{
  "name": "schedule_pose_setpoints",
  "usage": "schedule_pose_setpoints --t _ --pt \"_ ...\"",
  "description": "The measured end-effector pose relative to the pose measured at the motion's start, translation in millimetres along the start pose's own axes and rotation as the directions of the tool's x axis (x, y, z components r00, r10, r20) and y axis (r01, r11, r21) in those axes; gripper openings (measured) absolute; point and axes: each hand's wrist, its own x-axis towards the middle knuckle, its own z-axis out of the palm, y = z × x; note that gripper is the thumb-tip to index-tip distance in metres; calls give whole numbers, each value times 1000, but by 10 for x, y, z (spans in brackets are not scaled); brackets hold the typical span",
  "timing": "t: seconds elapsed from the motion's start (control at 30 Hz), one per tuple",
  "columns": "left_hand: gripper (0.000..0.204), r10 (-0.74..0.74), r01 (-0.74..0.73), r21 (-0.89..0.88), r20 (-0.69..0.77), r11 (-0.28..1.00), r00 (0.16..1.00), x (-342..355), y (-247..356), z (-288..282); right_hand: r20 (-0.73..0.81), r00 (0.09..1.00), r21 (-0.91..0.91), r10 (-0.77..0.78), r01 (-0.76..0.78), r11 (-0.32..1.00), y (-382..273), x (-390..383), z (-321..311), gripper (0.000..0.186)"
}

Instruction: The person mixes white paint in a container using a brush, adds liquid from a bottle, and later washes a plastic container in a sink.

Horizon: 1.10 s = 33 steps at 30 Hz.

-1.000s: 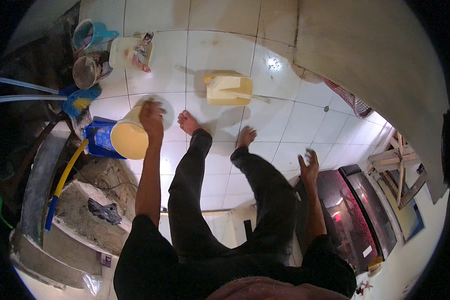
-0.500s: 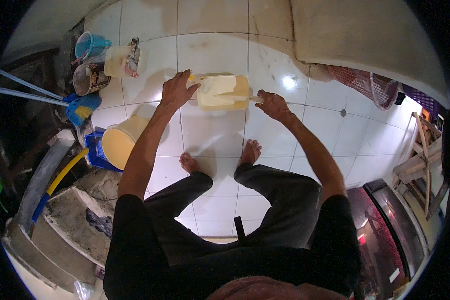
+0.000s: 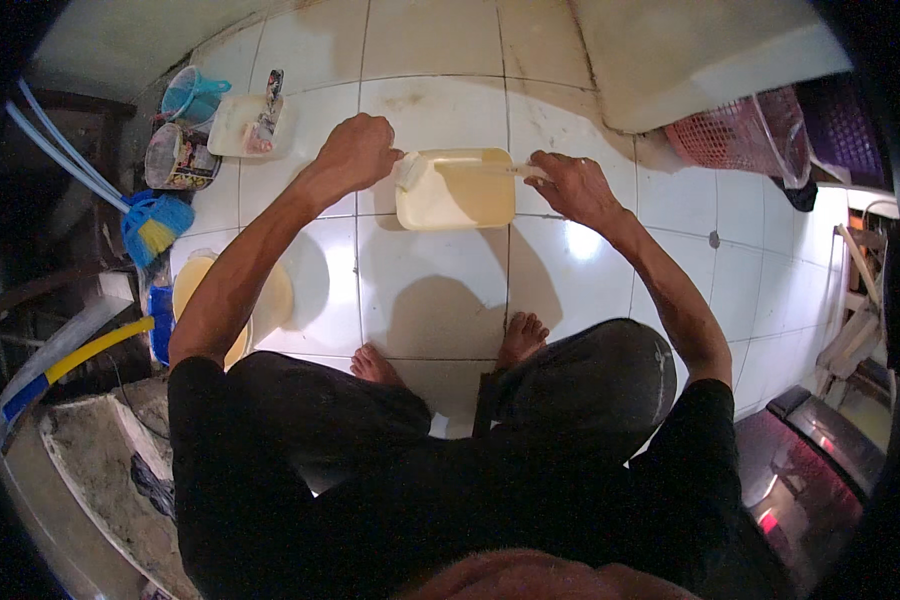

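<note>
A cream rectangular tray (image 3: 455,218) holding pale liquid sits on the white tiles before me. A white-headed tool (image 3: 407,172) lies across it, its pale handle (image 3: 510,169) reaching right. My right hand (image 3: 575,185) is closed on that handle. My left hand (image 3: 360,150) has its fingers curled at the tray's upper left corner; what they grip is hidden. Both my bare feet are on the floor nearer me.
At left are a cream bucket (image 3: 275,290), blue broom (image 3: 155,225), teal jug (image 3: 192,92), dirty tub (image 3: 167,155) and pale container (image 3: 232,125). A wall (image 3: 695,50), pink basket (image 3: 715,135) and wooden frame (image 3: 845,330) border the right. Concrete ledges (image 3: 90,450) are lower left.
My left hand left the bucket for the tray's left end and has closed there. My right hand reached up and took the tool's handle. I have crouched lower over the tray.
</note>
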Motion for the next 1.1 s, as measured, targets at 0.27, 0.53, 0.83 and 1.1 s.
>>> schedule_pose_setpoints --t 0.27,0.53,0.83,1.1 --pt "25 39 -36 21 -188 999 981 -130 76 213 -191 981 42 -7 15 999 -173 -128 540 31" --pt "27 68 -67 13 -167 998 984 -215 22 339 -47 999 49 0 2 999 -288 -340 488 31" --pt "33 24 -30 -39 -143 999 989 -143 -9 294 -278 955 82 100 -80 993 -40 -327 468 26" --pt "30 6 -6 -1 -82 1000 997 -65 51 335 -112 982 147 153 -136 980 -173 -562 350 25"
